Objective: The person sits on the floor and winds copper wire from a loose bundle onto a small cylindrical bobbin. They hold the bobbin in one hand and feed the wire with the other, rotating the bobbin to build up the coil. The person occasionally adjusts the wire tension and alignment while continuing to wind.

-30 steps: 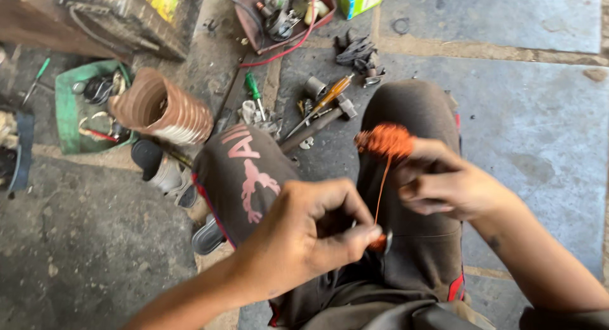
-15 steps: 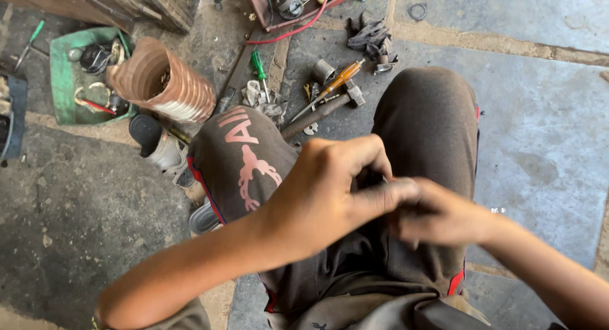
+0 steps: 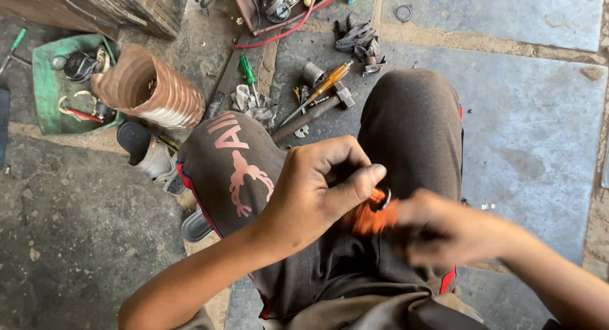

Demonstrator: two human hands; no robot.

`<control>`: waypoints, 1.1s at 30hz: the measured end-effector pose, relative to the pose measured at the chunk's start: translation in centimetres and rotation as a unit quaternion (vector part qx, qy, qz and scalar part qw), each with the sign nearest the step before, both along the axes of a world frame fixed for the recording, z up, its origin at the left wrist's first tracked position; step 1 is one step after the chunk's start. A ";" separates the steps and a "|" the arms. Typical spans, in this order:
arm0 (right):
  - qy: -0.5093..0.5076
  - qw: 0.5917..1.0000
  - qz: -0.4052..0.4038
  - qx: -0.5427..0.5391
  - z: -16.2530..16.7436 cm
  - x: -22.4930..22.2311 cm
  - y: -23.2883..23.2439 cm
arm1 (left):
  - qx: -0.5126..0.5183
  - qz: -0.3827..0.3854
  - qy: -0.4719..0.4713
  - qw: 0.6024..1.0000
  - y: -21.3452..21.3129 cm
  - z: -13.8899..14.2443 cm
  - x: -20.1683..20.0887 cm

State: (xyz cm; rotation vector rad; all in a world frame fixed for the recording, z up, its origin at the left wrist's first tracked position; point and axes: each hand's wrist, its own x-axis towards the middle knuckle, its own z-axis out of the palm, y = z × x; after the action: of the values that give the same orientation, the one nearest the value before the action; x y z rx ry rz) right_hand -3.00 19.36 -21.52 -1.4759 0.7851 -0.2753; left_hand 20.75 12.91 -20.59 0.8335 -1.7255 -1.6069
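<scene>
**Both hands on a small orange bundle above the lap**

The left hand point(image 3: 320, 190) is curled tight, thumb pressed forward onto the orange bundle point(image 3: 369, 217), which looks like a wound coil of thin wire with a small metal ring at its top. The right hand point(image 3: 444, 235) is blurred by motion; it sits against the bundle's right side and seems to grip it, though its fingers cannot be made out. The bundle hangs between the two hands, just above the person's dark trousers point(image 3: 412, 120), near the middle of the view.

Doing this well likely means pinching the bundle firmly with the left thumb so the windings stay together, and keeping the right hand's pulls short and even, close to the lap.

Farther out on the floor point(image 3: 539, 101) lie an orange-handled screwdriver point(image 3: 327, 85), a green-handled screwdriver point(image 3: 246, 68) and a hammer point(image 3: 311, 114). Far left stand a ribbed copper-coloured sleeve point(image 3: 149, 89) and a green tray point(image 3: 44, 82) of parts
</scene>
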 end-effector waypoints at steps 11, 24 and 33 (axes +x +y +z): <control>0.141 0.922 -0.135 -0.334 1.8 -1.5 -0.9 | 0.167 -0.004 0.079 0.983 1.7 -1.7 -0.6; 0.085 0.989 -0.025 -0.123 0.5 -1.2 0.4 | -0.173 -0.024 -0.059 0.983 -0.2 2.2 -0.8; 0.237 0.866 -0.195 -0.394 0.8 -1.6 0.6 | 0.162 -0.078 0.084 0.980 0.2 -1.0 -1.8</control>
State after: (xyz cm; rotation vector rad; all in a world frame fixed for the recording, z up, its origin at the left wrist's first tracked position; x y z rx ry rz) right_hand -4.61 19.92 -20.69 -2.1886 1.4929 -0.6031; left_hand 19.00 13.06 -21.54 0.6985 -1.4622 -2.0389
